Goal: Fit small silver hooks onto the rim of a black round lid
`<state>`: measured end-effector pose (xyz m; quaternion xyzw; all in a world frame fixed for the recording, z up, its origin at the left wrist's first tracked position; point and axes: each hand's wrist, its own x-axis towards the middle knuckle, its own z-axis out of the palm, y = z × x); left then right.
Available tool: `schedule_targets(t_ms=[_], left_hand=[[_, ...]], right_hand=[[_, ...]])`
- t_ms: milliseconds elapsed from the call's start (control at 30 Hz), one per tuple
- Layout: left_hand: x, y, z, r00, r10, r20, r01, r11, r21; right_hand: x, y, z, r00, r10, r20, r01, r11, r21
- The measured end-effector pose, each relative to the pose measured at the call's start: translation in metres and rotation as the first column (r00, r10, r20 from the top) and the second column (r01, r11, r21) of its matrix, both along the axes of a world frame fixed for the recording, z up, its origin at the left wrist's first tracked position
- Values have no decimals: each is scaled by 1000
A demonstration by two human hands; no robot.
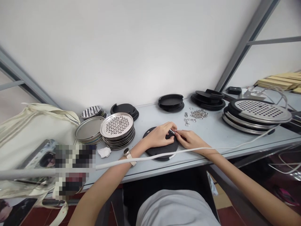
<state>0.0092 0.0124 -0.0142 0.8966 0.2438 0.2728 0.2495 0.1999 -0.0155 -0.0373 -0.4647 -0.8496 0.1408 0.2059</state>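
A black round plate lies in front of me near the table's front edge. My left hand rests over it, fingers curled at its upper right edge around a small metal clip. From the right, my right hand pinches the same clip between thumb and fingertips. The fingers partly hide the clip and that edge of the plate. Behind my right hand lies a pile of small metal clips, with several loose ones beside it.
To the left stand stacked metal grater discs, plain metal discs and a white crumpled tissue. Black plates are stacked at the back. More grater discs sit at the right. A white cable crosses in front of my wrists.
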Motion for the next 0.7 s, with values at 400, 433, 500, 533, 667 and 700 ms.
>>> schedule_targets(t_ms=[400, 433, 500, 533, 667, 700], left_hand=[[0, 2, 1, 1000, -15, 10, 16, 993, -114], [0, 1, 2, 1000, -21, 14, 23, 993, -118], [0, 1, 3, 999, -28, 18, 30, 991, -129], [0, 0, 4, 999, -29, 17, 32, 990, -136], [-1, -1, 6, 999, -32, 5, 33, 987, -158], [0, -1, 7, 1000, -31, 3, 31, 987, -159]], right_hand=[[0, -5, 0, 1000, -12, -11, 13, 994, 113], [0, -5, -1, 1000, -11, -6, 12, 990, 138], [0, -5, -3, 1000, -3, 2, 3, 985, 173], [0, -5, -3, 1000, -1, 7, -1, 983, 184], [1, -5, -5, 1000, -3, 27, -3, 979, 205], [1, -5, -6, 1000, -3, 30, -4, 978, 210]])
